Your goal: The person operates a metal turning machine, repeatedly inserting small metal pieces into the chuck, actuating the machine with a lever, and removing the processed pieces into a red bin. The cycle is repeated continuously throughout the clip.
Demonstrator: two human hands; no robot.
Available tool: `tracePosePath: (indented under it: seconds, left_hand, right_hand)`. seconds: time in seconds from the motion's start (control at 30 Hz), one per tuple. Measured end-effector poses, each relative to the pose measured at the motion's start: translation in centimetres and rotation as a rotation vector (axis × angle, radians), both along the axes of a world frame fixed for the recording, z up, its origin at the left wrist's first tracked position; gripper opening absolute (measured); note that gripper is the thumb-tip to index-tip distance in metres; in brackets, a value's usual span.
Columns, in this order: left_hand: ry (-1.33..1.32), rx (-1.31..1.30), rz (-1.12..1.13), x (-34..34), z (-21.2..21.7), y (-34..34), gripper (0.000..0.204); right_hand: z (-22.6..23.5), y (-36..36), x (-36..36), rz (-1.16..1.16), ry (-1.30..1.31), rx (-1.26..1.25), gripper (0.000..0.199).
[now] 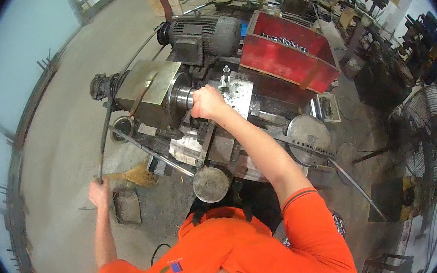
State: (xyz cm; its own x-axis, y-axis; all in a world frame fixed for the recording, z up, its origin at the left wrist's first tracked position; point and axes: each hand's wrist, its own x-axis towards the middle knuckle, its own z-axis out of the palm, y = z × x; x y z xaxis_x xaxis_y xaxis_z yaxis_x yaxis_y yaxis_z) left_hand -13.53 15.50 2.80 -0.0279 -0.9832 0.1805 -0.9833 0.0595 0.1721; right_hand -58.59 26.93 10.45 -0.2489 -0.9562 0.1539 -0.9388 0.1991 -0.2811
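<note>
My left hand is closed round the lower end of a long dark lever rod, which rises toward the belt end of a small lathe's headstock. My right arm stretches across the machine. At the bright round spindle nose, the fingers of my right hand are curled in. Whatever lies inside them is hidden by the hand itself. Just right of that hand sits a metal tool slide with an upright bolt post. Below it a bar ends in a round metal disc.
Behind the headstock stands a dirty electric motor. A red box holds many small metal parts. Another round disc and a long handle are on the right, near a large fan. A brush lies low left.
</note>
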Motion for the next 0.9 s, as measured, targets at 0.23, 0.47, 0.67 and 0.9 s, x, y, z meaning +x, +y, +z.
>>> tracePosePath:
  seconds: [0.23,0.47,0.67,0.9]
  left_hand:
    - [0.015,0.052,-0.041,-0.4,0.1,1.8,0.033]
    - [-0.207,0.021,-0.213,-5.4,3.0,0.9,0.039]
    - [0.455,0.148,-0.937,-15.8,5.4,3.0,0.032]
    - [0.067,0.183,-0.973,-21.4,-3.1,3.4,0.025]
  right_hand:
    - [3.5,3.3,-1.0,-0.071,0.132,0.037,0.026]
    - [10.0,9.8,-14.4,-0.321,0.419,-0.371,0.036]
    - [10.4,15.0,-12.5,-0.193,0.109,-0.603,0.052]
    - [3.7,37.2,-8.3,-0.679,-0.249,-0.358,0.042]
